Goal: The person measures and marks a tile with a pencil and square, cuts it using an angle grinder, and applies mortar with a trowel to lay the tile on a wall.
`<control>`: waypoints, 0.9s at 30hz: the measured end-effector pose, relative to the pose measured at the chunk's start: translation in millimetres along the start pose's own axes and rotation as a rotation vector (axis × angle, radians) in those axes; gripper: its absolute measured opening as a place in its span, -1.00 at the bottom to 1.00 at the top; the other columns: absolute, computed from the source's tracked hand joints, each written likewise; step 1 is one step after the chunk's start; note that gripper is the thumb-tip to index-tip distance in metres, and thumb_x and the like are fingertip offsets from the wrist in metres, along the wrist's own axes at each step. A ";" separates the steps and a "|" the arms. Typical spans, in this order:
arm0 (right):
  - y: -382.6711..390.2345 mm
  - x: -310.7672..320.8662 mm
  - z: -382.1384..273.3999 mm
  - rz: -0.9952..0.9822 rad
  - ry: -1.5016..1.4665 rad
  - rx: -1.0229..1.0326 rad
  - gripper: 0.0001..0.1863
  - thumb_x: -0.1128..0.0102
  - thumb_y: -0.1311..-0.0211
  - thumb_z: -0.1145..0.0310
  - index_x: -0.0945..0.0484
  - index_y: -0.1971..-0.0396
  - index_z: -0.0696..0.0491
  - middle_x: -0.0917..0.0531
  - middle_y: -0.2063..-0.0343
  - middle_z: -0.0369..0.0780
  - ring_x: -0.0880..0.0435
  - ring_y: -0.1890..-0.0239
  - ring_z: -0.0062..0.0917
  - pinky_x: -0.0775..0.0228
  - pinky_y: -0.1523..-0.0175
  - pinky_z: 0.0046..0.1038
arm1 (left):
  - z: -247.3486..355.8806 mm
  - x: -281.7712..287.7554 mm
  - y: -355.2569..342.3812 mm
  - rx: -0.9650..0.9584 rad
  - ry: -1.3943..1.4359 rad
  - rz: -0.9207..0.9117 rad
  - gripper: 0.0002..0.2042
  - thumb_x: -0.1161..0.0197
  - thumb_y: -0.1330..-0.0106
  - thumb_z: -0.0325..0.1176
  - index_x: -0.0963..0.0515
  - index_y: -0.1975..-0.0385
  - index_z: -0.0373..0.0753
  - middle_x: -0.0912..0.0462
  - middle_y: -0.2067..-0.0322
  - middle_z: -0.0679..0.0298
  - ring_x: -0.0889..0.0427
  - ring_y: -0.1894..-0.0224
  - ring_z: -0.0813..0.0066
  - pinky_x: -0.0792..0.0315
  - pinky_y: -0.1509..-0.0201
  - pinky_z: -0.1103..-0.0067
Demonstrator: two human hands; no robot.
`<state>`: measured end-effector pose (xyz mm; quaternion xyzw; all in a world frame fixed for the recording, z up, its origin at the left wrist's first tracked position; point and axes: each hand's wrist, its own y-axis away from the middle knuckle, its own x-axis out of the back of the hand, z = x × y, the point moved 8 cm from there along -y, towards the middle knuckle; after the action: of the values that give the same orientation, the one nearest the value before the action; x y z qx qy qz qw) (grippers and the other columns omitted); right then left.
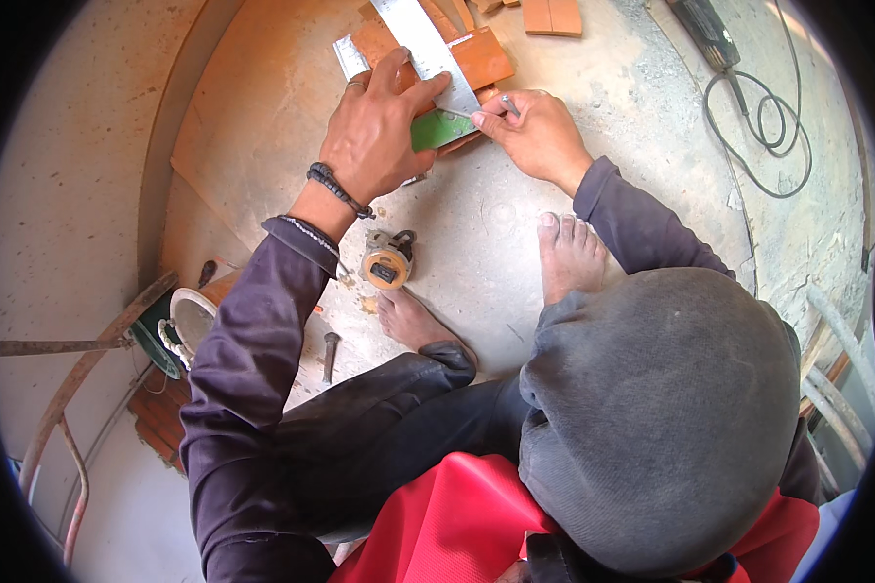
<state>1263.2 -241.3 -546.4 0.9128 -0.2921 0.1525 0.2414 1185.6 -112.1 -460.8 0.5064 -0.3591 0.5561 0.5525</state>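
My left hand [374, 131] presses down with fingers spread over a flat silver metal blade [414, 37] and the orange-brown tile [480, 58] beneath it. At the blade's near end lies a green strip [442, 128], which looks like the stock of a square; my left thumb rests near it. My right hand [542, 134] is closed in a pinch on a thin grey-blue pencil [509, 105], beside the blade's near right corner. The pencil's tip is hidden by my fingers.
A yellow-and-black tape measure [387, 262] sits by my left foot, near a metal bolt [331, 357]. Another tile [552, 17] lies at the far side. A corded power tool [707, 37] is at far right, a white bucket [194, 319] at left. Metal frames stand at both sides.
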 end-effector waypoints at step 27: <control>17.8 62.3 -10.8 -0.006 -0.299 0.025 -0.78 0.00 -0.43 0.30 -0.61 0.25 0.08 -0.54 0.57 -0.38 -0.46 0.63 -0.75 -0.33 0.49 -0.63 | -11.1 -4.7 -2.1 -0.026 0.068 0.036 -0.34 -0.49 0.18 -0.28 -0.57 -0.10 0.07 -0.49 -0.03 0.03 -0.52 0.00 -0.01 -0.45 -0.14 0.31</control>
<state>1299.7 -276.9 -505.0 0.9291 -0.3203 0.0176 0.1841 1185.2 -102.3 -468.2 0.4735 -0.3563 0.5781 0.5609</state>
